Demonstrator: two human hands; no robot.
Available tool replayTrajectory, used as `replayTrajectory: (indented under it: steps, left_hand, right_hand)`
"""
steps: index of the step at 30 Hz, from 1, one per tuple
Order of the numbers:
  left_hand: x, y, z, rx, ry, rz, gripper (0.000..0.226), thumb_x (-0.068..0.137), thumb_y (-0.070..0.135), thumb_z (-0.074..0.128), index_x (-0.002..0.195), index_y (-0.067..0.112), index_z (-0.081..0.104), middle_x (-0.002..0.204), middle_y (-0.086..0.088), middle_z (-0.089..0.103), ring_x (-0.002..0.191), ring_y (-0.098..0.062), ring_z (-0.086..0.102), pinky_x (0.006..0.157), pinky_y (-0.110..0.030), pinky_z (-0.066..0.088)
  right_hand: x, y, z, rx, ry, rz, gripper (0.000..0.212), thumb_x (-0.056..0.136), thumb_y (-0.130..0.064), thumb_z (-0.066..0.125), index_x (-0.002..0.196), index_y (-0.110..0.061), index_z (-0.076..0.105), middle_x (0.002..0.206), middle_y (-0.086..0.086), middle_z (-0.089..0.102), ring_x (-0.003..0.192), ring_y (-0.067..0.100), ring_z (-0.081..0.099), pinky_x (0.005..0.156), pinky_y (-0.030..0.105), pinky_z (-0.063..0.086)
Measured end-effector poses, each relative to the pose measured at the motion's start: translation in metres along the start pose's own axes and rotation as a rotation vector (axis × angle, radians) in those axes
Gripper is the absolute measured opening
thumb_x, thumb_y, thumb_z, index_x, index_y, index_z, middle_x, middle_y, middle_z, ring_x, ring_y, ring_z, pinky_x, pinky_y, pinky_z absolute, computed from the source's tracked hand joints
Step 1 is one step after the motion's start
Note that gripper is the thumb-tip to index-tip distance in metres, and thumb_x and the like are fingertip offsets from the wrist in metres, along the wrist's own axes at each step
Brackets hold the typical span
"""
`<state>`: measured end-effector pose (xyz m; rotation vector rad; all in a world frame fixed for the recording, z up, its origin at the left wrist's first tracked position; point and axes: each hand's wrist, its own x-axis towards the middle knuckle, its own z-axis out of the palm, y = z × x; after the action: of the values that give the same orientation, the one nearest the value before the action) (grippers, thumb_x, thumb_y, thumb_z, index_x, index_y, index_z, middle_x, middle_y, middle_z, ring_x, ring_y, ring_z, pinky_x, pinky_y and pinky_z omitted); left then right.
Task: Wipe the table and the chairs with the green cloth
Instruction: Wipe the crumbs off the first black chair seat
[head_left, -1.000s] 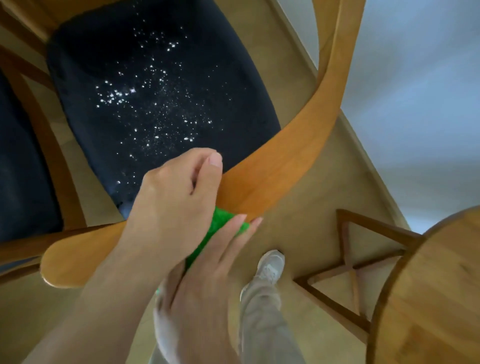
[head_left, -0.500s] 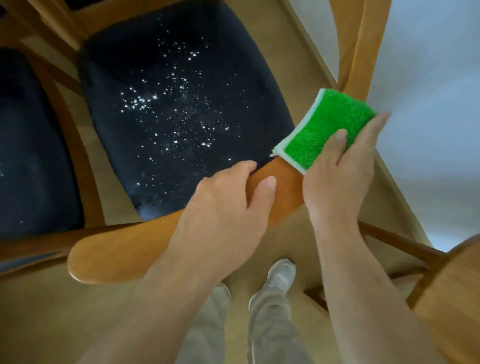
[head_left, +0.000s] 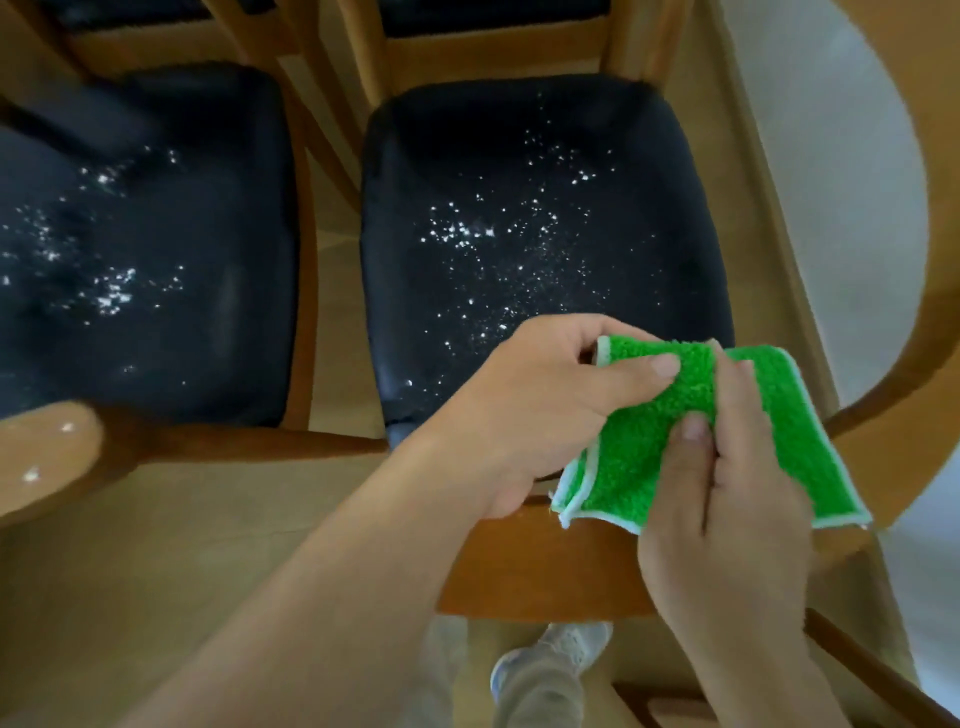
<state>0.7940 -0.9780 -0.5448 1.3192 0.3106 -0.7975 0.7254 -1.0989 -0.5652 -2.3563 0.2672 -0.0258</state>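
1. The green cloth (head_left: 675, 431) is up in the air over the near edge of the right-hand chair, folded double, its white-trimmed edges showing at the near left corner. It touches neither seat nor wood that I can make out.
2. Both hands are clamped on it together. The left hand (head_left: 545, 405) pinches the far left edge between thumb and fingers; the right hand (head_left: 727, 519) grips it from the near side, thumb pressed into the pile. It looks like refolding or turning to a fresh face, though that is my reading.
3. Below, the right chair seat (head_left: 519, 208) is dark and scattered with white crumbs or powder, thickest in the middle. The left chair seat (head_left: 145, 249) carries the same speckling, and the pale wooden backrest (head_left: 47, 457) at near left has a few white flecks too.
4. So the seats look unwiped; both remain to be done. The table is not clearly in view, so I cannot tell its state.
5. Against half a second ago: the cloth was then in the right hand alone, pressed on the curved backrest at the right, while the left hand rested on that rail. Now the left has joined it on the cloth, and the view takes in both seats.
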Motion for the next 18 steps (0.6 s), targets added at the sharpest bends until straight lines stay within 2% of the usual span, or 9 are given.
replayTrajectory:
  steps: [2,3,4,5,6,9,13,16,18]
  left_hand:
    - [0.002,0.006,-0.02,0.028,0.015,0.008,0.014,0.09,0.018,0.067,0.104,0.016,0.068,0.095,-0.003,0.074,0.086,-0.015,0.072,0.076,-0.031,0.059]
    - [0.002,0.008,-0.027,0.051,0.019,0.008,0.015,0.09,0.017,0.068,0.105,0.017,0.067,0.096,-0.003,0.073,0.088,-0.016,0.071,0.079,-0.034,0.059]
    - [0.003,0.009,-0.033,0.078,0.03,0.009,0.016,0.089,0.016,0.068,0.105,0.019,0.066,0.096,-0.002,0.073,0.089,-0.015,0.071,0.082,-0.035,0.059]
    - [0.004,0.009,-0.038,0.114,0.051,0.018,0.016,0.089,0.016,0.069,0.103,0.022,0.066,0.095,0.0,0.073,0.089,-0.014,0.07,0.082,-0.036,0.059]
    - [0.005,0.009,-0.042,0.158,0.079,0.041,0.015,0.088,0.017,0.068,0.101,0.024,0.066,0.094,0.002,0.072,0.088,-0.013,0.069,0.082,-0.036,0.058]
    - [0.014,0.014,-0.047,0.245,0.138,0.101,0.007,0.086,0.023,0.066,0.092,0.027,0.067,0.087,0.006,0.07,0.085,-0.013,0.068,0.08,-0.039,0.058]
    - [0.039,0.022,-0.043,0.229,0.163,0.135,0.002,0.085,0.027,0.063,0.084,0.025,0.064,0.077,0.006,0.066,0.071,-0.011,0.062,0.068,-0.034,0.055]
    - [0.065,0.032,-0.035,0.198,0.188,0.182,0.004,0.088,0.024,0.061,0.086,0.025,0.064,0.074,0.008,0.065,0.066,-0.008,0.058,0.059,-0.025,0.052]
    - [0.084,0.041,-0.028,0.129,0.197,0.186,0.006,0.089,0.022,0.06,0.087,0.026,0.064,0.077,0.006,0.067,0.07,-0.014,0.063,0.061,-0.027,0.056]
  right_hand:
    - [0.017,-0.008,0.01,0.017,-0.133,0.036,0.046,0.102,-0.035,0.023,0.136,-0.014,0.045,0.116,0.018,0.062,0.109,0.045,0.057,0.092,0.065,0.044]
    - [0.023,-0.012,0.015,0.037,-0.185,0.058,0.046,0.102,-0.039,0.023,0.132,-0.016,0.049,0.11,0.012,0.065,0.104,0.037,0.061,0.09,0.056,0.048]
    - [0.028,-0.015,0.018,0.074,-0.221,0.089,0.044,0.1,-0.041,0.027,0.127,-0.019,0.054,0.099,0.002,0.067,0.092,0.024,0.065,0.081,0.043,0.054]
    - [0.033,-0.019,0.022,0.139,-0.248,0.132,0.039,0.099,-0.04,0.03,0.121,-0.024,0.058,0.087,-0.005,0.067,0.078,0.013,0.065,0.067,0.03,0.053]
    - [0.037,-0.021,0.025,0.219,-0.277,0.185,0.033,0.1,-0.036,0.033,0.116,-0.03,0.061,0.081,-0.006,0.067,0.07,0.01,0.064,0.058,0.024,0.049]
    - [0.05,-0.022,0.031,0.402,-0.337,0.29,0.035,0.103,-0.023,0.036,0.104,-0.039,0.067,0.079,-0.003,0.069,0.067,0.011,0.065,0.056,0.023,0.049]
    - [0.074,-0.015,0.038,0.631,-0.242,0.414,0.035,0.101,-0.017,0.042,0.106,-0.034,0.072,0.086,0.008,0.072,0.072,0.012,0.067,0.061,0.023,0.053]
    - [0.104,-0.003,0.042,0.549,-0.142,0.39,0.032,0.103,-0.021,0.043,0.107,-0.034,0.071,0.084,-0.002,0.072,0.075,0.015,0.065,0.065,0.027,0.053]
    - [0.129,0.004,0.038,0.485,-0.059,0.307,0.029,0.101,-0.026,0.044,0.109,-0.034,0.071,0.085,-0.009,0.07,0.081,0.017,0.062,0.069,0.03,0.052]
